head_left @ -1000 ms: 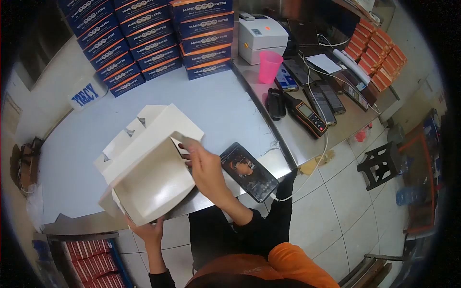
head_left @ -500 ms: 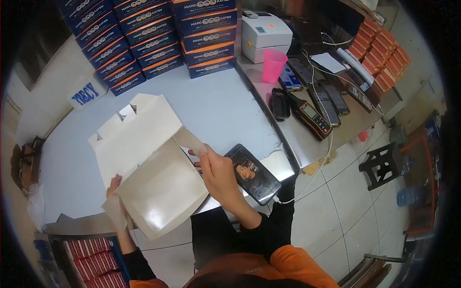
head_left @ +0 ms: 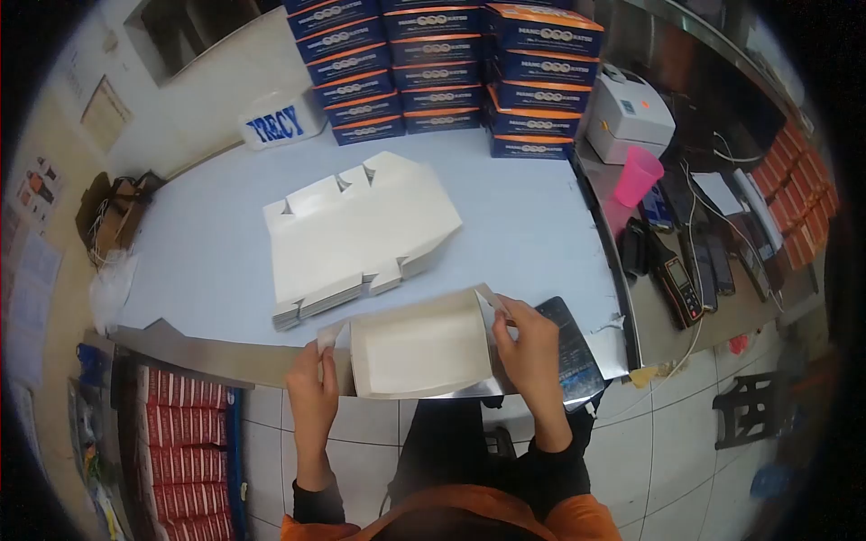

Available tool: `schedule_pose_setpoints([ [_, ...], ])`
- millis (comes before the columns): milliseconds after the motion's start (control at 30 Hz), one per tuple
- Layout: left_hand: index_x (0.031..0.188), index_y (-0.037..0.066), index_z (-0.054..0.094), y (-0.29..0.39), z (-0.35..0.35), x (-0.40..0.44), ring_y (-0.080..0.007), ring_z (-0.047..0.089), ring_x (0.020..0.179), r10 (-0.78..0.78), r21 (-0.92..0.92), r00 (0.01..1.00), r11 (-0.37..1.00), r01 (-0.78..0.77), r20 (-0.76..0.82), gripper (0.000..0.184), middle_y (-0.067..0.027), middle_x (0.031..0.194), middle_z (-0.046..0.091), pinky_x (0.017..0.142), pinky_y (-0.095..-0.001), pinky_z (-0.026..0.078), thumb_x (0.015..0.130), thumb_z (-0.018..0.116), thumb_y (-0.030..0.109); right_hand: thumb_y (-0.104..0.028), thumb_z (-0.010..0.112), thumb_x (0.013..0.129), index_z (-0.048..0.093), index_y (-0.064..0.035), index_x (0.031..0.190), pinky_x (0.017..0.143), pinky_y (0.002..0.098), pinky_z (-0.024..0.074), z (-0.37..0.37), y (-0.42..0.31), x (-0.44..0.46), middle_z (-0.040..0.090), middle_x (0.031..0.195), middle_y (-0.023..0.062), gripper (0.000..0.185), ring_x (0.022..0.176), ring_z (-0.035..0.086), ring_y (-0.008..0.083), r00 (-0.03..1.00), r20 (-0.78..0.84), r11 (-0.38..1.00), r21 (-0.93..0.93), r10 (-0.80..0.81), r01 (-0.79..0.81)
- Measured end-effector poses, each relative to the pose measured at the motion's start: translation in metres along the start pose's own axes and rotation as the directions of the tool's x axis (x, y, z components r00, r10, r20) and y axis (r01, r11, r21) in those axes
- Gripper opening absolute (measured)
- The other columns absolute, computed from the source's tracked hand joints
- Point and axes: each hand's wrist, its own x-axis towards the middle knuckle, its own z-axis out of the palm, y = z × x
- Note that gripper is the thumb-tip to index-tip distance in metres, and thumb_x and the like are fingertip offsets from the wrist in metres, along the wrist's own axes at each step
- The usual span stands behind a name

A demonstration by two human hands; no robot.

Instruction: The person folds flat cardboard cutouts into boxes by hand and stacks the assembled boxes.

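We grasp an open cardboard carton (head_left: 419,356) by its end flaps at the near edge of a pale work table (head_left: 532,234), its bare inside facing up toward us. Our left hand (head_left: 313,392) is closed on the flap at the carton's left end, thumb and fingers pinching the card, while our right hand (head_left: 530,347) pinches the flap at the opposite end, leaving the carton directly between our two hands. Just beyond it, farther from us, lies a stack of flat white cartons (head_left: 361,234) with notched edges. A dark phone (head_left: 570,347) sits just beside our right hand, on its outer side. Navy-and-orange boxes (head_left: 543,95) rise in columns at the table's far side, with a white printer (head_left: 631,117), a pink cup (head_left: 639,178) and a handheld meter (head_left: 678,281) to our right, and red packs (head_left: 185,451) in rows below the table at our left
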Motion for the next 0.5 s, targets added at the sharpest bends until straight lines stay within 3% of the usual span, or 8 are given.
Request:
schedule_pose_setpoints([
  [33, 0.102, -0.006, 0.056, -0.002, 0.001, 0.001, -0.0366, 0.060, 0.068, 0.125, 0.041, 0.991, 0.992, -0.123, -0.052, 0.017, -0.0210, 0.081, 0.063, 0.067, -0.0324, 0.049, 0.089, 0.050, 0.003, -0.005, 0.055, 0.082, 0.065, -0.0005, 0.101, 0.073, 0.0384, 0.0511, -0.002, -0.001, 0.000, 0.065, 0.095, 0.0203, 0.021, 0.084, 0.064, 0.0356, 1.000, 0.017, 1.000, -0.009, 0.012, -0.012],
  [67, 0.102, -0.006, 0.056, -0.001, 0.001, 0.000, -0.0366, 0.060, 0.068, 0.124, 0.038, 0.991, 0.992, -0.122, -0.058, 0.017, -0.0210, 0.081, 0.063, 0.067, -0.0324, 0.049, 0.089, 0.050, 0.003, -0.001, 0.053, 0.082, 0.062, -0.0004, 0.107, 0.074, 0.0393, 0.0508, -0.005, -0.002, 0.001, 0.064, 0.095, 0.0211, 0.026, 0.085, 0.064, 0.0360, 0.999, 0.050, 1.000, -0.020, -0.016, 0.017],
  [167, 0.104, -0.006, 0.055, 0.010, 0.007, -0.006, -0.0348, 0.061, 0.068, 0.057, -0.119, 0.998, 0.991, -0.056, 0.000, 0.018, -0.0207, 0.082, 0.063, 0.071, -0.0344, 0.050, 0.089, 0.051, 0.003, 0.001, 0.052, 0.082, 0.055, -0.0014, 0.118, 0.075, 0.0409, 0.0500, -0.006, -0.014, -0.003, 0.064, 0.096, 0.0227, 0.036, 0.085, 0.063, 0.0375, 0.987, 0.157, 0.999, -0.013, 0.035, -0.033],
  [233, 0.109, -0.006, 0.053, 0.016, 0.019, -0.018, -0.0345, 0.062, 0.072, -0.094, -0.414, 0.991, 0.902, 0.123, 0.090, 0.021, -0.0222, 0.084, 0.063, 0.074, -0.0366, 0.050, 0.089, 0.051, 0.002, 0.002, 0.052, 0.083, 0.051, -0.0021, 0.123, 0.077, 0.0399, 0.0497, 0.000, -0.016, -0.012, 0.063, 0.100, 0.0226, 0.041, 0.091, 0.062, 0.0374, 0.987, 0.153, 0.998, 0.001, 0.054, -0.055],
  [267, 0.113, -0.006, 0.051, 0.017, 0.028, -0.025, -0.0316, 0.062, 0.072, -0.012, -0.437, 0.999, 0.899, -0.011, -0.049, 0.026, -0.0232, 0.085, 0.062, 0.071, -0.0358, 0.050, 0.088, 0.052, 0.002, 0.002, 0.053, 0.083, 0.046, -0.0029, 0.128, 0.079, 0.0389, 0.0494, 0.004, -0.016, -0.016, 0.062, 0.104, 0.0224, 0.046, 0.096, 0.062, 0.0372, 0.985, 0.156, 0.997, 0.021, 0.075, -0.079],
  [400, 0.112, -0.005, 0.051, 0.019, 0.032, -0.035, -0.0288, 0.062, 0.074, 0.018, -0.329, 0.999, 0.944, -0.033, -0.049, 0.026, -0.0238, 0.087, 0.062, 0.069, -0.0342, 0.049, 0.087, 0.054, 0.002, 0.005, 0.049, 0.083, 0.034, -0.0053, 0.137, 0.078, 0.0432, 0.0475, 0.011, -0.017, -0.024, 0.054, 0.109, 0.0259, 0.057, 0.093, 0.057, 0.0422, 0.993, 0.117, 1.000, 0.011, -0.026, 0.025],
  [467, 0.124, -0.004, 0.043, 0.019, 0.033, -0.033, -0.0273, 0.062, 0.075, 0.000, -0.287, 1.000, 0.958, -0.003, -0.012, 0.041, -0.0236, 0.085, 0.062, 0.068, -0.0338, 0.047, 0.085, 0.056, 0.000, 0.006, 0.052, 0.083, 0.034, -0.0009, 0.136, 0.092, 0.0412, 0.0431, 0.010, -0.019, -0.023, 0.045, 0.131, 0.0245, 0.056, 0.115, 0.049, 0.0426, 0.986, 0.146, 0.996, 0.031, 0.082, -0.088],
  [500, 0.124, -0.004, 0.043, 0.026, 0.029, -0.030, -0.0273, 0.062, 0.075, 0.003, -0.290, 1.000, 0.957, -0.008, -0.018, 0.041, -0.0236, 0.085, 0.062, 0.068, -0.0338, 0.047, 0.085, 0.056, 0.000, 0.006, 0.052, 0.083, 0.034, -0.0009, 0.136, 0.092, 0.0412, 0.0431, 0.008, -0.021, -0.023, 0.045, 0.131, 0.0245, 0.056, 0.115, 0.049, 0.0426, 0.987, 0.142, 0.996, 0.030, 0.076, -0.081],
])
